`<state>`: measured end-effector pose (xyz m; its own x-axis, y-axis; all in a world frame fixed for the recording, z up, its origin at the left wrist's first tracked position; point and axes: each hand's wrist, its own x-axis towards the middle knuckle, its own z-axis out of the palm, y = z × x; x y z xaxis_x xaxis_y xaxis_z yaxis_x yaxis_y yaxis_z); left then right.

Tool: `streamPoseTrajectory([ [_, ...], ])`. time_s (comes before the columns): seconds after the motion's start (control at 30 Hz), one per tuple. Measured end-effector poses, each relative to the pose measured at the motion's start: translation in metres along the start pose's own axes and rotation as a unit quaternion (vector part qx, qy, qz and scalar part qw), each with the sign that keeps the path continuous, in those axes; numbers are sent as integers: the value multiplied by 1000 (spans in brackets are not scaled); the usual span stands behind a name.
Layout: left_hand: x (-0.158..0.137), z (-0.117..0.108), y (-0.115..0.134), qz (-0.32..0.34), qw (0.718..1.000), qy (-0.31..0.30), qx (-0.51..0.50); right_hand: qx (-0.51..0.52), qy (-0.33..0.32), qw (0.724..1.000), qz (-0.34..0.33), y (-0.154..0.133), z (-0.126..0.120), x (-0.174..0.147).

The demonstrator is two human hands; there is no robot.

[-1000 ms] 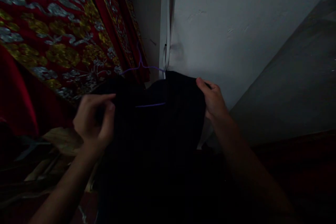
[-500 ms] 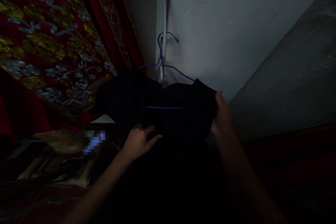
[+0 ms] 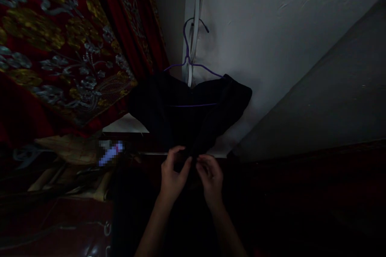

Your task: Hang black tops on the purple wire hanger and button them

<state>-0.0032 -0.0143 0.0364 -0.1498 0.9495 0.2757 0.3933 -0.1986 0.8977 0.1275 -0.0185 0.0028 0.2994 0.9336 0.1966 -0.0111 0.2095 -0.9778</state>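
A dark shirt (image 3: 208,124) hangs on a purple wire hanger (image 3: 208,70), whose hook is caught on a pale strip or cord (image 3: 197,0) at the wall. Its front edges come together in a V below the hanger's crossbar. At the bottom of that V, my left hand (image 3: 175,172) curls thumb and fingers around one edge of the cloth. Close beside it on the right, my right hand (image 3: 212,176) pinches the other edge. Deep shadow hides the exact spot between the fingertips and most of the lower cloth.
A red cloth with gold and silver embroidery (image 3: 81,44) hangs at left. Below it lie tan items (image 3: 66,148) and a blurred blue-white object (image 3: 111,153). A pale wall (image 3: 259,40) rises behind and to the right. Reddish flooring (image 3: 69,217) shows at lower left.
My right hand has left the shirt's right shoulder and come down to the centre front. My left hand has moved right and slightly lower to meet it. The view has tilted downward.
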Motion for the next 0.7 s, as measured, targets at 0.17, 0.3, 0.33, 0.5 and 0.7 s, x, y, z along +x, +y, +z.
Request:
streamPoseTrajectory([
  [0.17,-3,-8,11,69,997,-9,-39,-3,-84,996,-29,-21,15,2],
  [0.3,-5,-11,12,83,995,26,-46,-29,-84,995,-41,-27,18,4],
  [0.33,-5,-11,11,93,994,33,-49,-30,-86,995,-45,-26,18,3],
  [0.5,-2,-10,11,139,989,34,-29,-32,-81,995,-50,-22,14,2],
  [0.7,2,-18,9,179,982,58,-13,-24,-113,993,-17,-25,10,2],
])
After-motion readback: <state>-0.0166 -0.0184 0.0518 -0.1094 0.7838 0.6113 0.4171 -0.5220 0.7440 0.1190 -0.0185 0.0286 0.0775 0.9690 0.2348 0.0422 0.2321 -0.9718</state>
